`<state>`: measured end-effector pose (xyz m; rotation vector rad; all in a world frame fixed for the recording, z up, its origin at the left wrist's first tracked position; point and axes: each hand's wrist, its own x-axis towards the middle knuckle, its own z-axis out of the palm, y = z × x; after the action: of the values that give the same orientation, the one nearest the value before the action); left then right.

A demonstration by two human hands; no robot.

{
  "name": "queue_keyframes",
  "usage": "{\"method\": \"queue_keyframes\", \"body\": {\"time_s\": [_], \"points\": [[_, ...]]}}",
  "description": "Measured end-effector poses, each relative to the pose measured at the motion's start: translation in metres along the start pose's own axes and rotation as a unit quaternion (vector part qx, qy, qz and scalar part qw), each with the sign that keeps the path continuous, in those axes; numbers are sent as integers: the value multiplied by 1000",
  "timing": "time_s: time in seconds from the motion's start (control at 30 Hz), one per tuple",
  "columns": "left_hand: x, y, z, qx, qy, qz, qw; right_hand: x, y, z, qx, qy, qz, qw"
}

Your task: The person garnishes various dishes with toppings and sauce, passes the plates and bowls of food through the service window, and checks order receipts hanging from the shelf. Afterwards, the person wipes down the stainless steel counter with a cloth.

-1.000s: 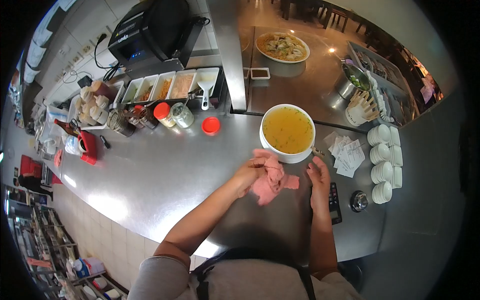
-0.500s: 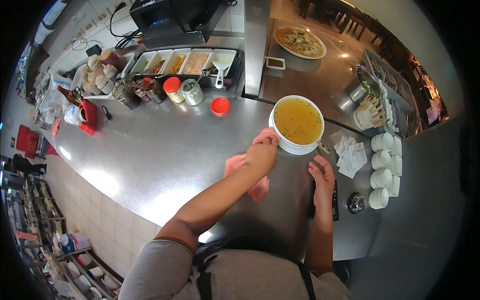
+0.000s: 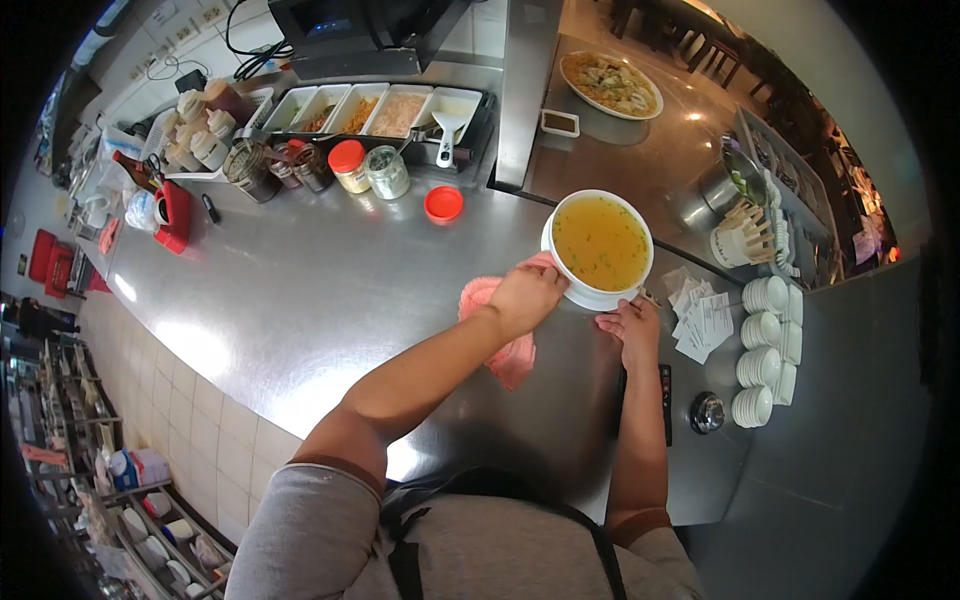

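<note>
A white bowl [image 3: 548, 238] of yellow-orange broth [image 3: 600, 243] with green flecks stands on a white saucer [image 3: 592, 298] at the counter's far edge. My left hand [image 3: 528, 298] is closed on a pink cloth [image 3: 513, 360], pressing a fold of it against the bowl's left side; the rest of the cloth lies on the counter beneath my wrist. At the lower right, my right hand [image 3: 634, 328] has its fingers on the saucer's rim, with the fingertips partly hidden. The bowl is upright.
Paper slips [image 3: 704, 325], stacked white dishes [image 3: 759, 365] and a call bell [image 3: 707, 411] lie to the right. Past the metal post [image 3: 527, 95] stands a plate of food [image 3: 612, 85]. Jars [image 3: 387, 175], a red lid [image 3: 443, 205] and a topping tray [image 3: 480, 150] are at the left back.
My right hand has moved up from beside the bowl to the saucer's edge. My left hand stays by the bowl with the cloth, which has shifted slightly. The view has tilted a little.
</note>
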<state>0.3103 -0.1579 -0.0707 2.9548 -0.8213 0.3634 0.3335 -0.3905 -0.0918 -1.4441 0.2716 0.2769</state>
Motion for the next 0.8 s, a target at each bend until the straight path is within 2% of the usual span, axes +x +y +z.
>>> {"method": "queue_keyframes", "body": {"time_s": [0.2,0.3,0.5,0.6,0.63,0.67,0.7,0.8], "points": [[5,11,-5,-34,-34,-47,998,-1,-6,1,16,0,6,1000],[6,15,8,-33,-12,-61,998,-1,-6,1,26,-3,9,1000],[6,13,6,-217,2,-119,969,0,-6,1,47,5,23,999],[4,7,-5,-311,0,-89,946,-2,-7,-1,36,-3,26,999],[4,1,-6,-459,-65,-103,880,-2,-7,-4,28,-12,29,999],[6,-8,-7,-592,-127,-115,788,-1,-8,-6,20,-21,30,999],[6,-14,-7,-707,-186,-122,672,-2,-11,-11,1,-33,42,999],[-8,-17,-27,-690,-149,-106,701,-20,-36,-24,-53,-48,61,996]]}}
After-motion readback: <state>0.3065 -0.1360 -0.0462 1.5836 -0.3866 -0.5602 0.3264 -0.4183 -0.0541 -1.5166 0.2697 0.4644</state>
